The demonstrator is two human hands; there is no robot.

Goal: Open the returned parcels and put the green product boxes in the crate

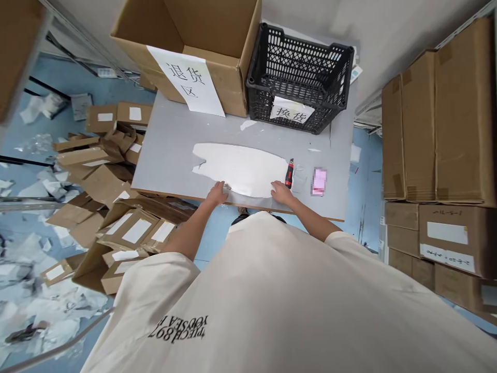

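Observation:
A grey table (171,140) stands in front of me, its coating worn off in a white patch (240,166) at the middle. My left hand (217,193) rests at the near edge of the table, fingers curled at the patch's left end. My right hand (280,191) lies at the patch's right end with fingers bent, next to a red and black utility knife (289,173). I cannot make out anything held in either hand. A pink blurred item (319,181) lies right of the knife.
At the table's back stand an open cardboard box (194,46) with a paper label and a black plastic crate (298,77) with a label. Flat cardboard parcels (116,228) and torn paper litter the blue floor at left. Stacked cartons (438,129) fill the right.

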